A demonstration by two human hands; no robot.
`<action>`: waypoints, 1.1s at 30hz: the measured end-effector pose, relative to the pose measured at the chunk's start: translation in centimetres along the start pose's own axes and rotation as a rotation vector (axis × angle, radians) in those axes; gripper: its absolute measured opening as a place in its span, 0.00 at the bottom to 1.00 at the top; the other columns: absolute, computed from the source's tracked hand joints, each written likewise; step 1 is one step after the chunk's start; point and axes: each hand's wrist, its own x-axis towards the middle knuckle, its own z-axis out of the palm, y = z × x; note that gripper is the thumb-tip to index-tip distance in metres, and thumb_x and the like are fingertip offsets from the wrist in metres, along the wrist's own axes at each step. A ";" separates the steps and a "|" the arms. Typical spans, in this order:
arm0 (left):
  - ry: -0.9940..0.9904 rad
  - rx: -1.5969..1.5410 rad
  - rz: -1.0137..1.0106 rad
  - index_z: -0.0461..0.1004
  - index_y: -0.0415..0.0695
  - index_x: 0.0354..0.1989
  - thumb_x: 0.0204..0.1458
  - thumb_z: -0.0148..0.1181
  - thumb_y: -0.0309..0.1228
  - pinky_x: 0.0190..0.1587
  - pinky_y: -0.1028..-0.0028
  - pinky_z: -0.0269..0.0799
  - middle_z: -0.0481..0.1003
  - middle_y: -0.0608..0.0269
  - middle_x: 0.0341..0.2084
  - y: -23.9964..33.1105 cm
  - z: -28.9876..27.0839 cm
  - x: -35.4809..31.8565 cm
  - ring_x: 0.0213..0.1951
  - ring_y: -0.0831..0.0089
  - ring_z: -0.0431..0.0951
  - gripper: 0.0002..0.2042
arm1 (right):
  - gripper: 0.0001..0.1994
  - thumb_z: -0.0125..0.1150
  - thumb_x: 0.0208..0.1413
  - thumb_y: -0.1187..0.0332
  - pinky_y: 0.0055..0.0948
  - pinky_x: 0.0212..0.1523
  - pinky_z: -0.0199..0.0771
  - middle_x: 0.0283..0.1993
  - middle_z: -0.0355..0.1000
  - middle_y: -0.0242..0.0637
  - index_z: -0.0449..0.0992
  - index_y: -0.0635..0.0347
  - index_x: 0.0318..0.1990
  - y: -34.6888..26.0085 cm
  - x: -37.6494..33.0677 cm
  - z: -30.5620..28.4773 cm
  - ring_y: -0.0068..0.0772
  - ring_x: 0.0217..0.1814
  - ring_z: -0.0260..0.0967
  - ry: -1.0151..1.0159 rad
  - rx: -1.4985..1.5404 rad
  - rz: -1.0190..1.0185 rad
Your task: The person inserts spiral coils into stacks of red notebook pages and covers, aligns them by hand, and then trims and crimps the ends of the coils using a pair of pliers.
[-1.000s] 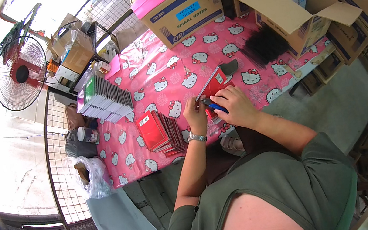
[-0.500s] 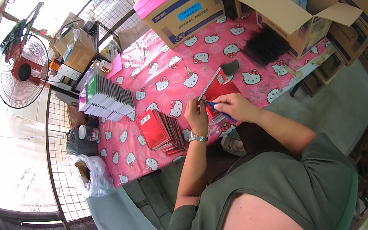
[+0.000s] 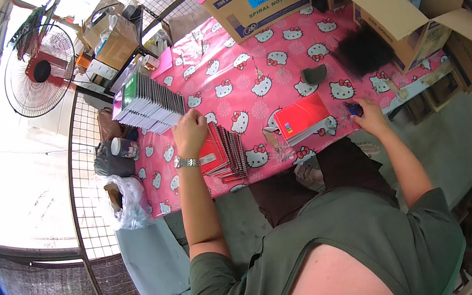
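Note:
My left hand (image 3: 191,134) is closed, knuckles up, at the far end of a row of red spiral notebooks (image 3: 228,154); what its fingers hold, if anything, is hidden. My right hand (image 3: 372,118) rests at the table's right edge, thumb and fingers around a small dark-blue tool (image 3: 355,109), perhaps a cutter, mostly covered. Between my hands lies a small pile of red-covered booklets (image 3: 303,118), with white page edges facing me and no coil visible on it. A dark grey rounded piece (image 3: 314,75) lies just beyond the pile.
A tall row of coil-bound notebooks (image 3: 149,108) stands at the left. Loose black coils (image 3: 362,51) lie beside an open carton (image 3: 403,9) of colourful booklets. A closed carton (image 3: 257,1) is at the back; a fan (image 3: 41,70) and plastic bag (image 3: 129,202) are left.
My hands have moved apart: the left from the booklet work to the notebook row, the right outward with the blue tool. The coil-edged red notebook between them is gone from there. The view shifted slightly.

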 end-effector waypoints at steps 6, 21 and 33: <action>0.172 -0.138 0.034 0.72 0.40 0.49 0.48 0.63 0.25 0.59 0.57 0.65 0.67 0.42 0.53 -2.3 5.0 -0.2 0.57 0.46 0.67 0.18 | 0.31 0.70 0.47 0.62 0.44 0.61 0.65 0.56 0.67 0.49 0.69 0.59 0.60 -3.1 0.2 -1.3 0.52 0.60 0.65 0.064 -0.045 -0.126; -0.951 -0.566 0.209 0.77 0.32 0.46 0.55 0.56 0.37 0.51 0.69 0.70 0.80 0.56 0.39 14.9 17.6 5.3 0.44 0.68 0.77 0.19 | 0.35 0.71 0.44 0.73 0.34 0.47 0.76 0.47 0.77 0.46 0.67 0.57 0.63 -7.4 4.5 0.2 0.38 0.45 0.76 -0.314 0.458 -0.223; -0.948 -0.677 0.169 0.77 0.35 0.42 0.55 0.53 0.36 0.56 0.71 0.65 0.79 0.59 0.41 13.1 18.4 6.1 0.49 0.70 0.75 0.16 | 0.39 0.70 0.44 0.76 0.36 0.45 0.77 0.49 0.74 0.51 0.61 0.57 0.67 -8.4 6.6 1.1 0.43 0.44 0.77 -0.323 0.333 -0.322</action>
